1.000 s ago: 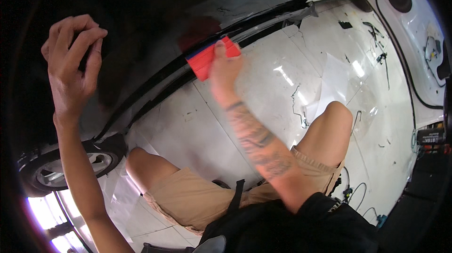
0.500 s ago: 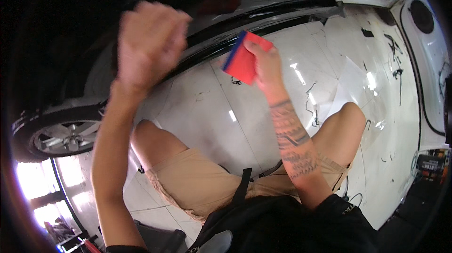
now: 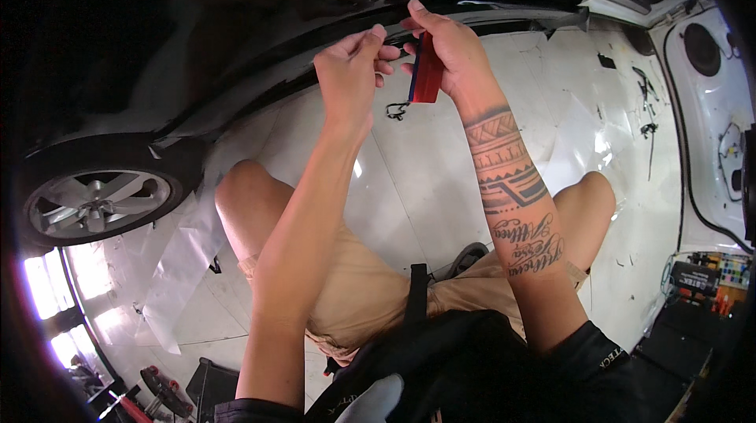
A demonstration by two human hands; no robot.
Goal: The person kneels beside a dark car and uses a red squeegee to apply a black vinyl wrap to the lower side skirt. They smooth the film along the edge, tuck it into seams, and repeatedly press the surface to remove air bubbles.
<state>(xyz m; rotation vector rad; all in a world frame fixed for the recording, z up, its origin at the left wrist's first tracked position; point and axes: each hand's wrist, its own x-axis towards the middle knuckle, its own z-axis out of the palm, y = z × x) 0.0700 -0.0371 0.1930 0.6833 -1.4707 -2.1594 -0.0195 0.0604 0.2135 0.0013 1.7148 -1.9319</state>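
In my right hand (image 3: 457,49) is a red squeegee (image 3: 428,68) with a dark blue edge. It is turned nearly edge-on, tucked against my palm and fingers, while my thumb stretches up toward the car. Beside it on the left, a small gap away, my left hand (image 3: 350,68) has its fingers curled in toward the thumb. Whatever these fingers hold, if anything, is too small to make out. Both hands are in front of the lower side of a glossy black car (image 3: 236,53), by its dark sill trim (image 3: 504,5).
A car wheel (image 3: 98,206) stands at the left. An open white door panel (image 3: 709,131) rises at the right. Clear film (image 3: 185,265) and dark scraps (image 3: 647,108) lie on the pale tiled floor (image 3: 402,179). A dark box (image 3: 697,277) sits at the lower right.
My left hand has come down and to the right, closer to my right hand. My right hand has risen slightly, and the squeegee has turned from broad face to nearly edge-on.
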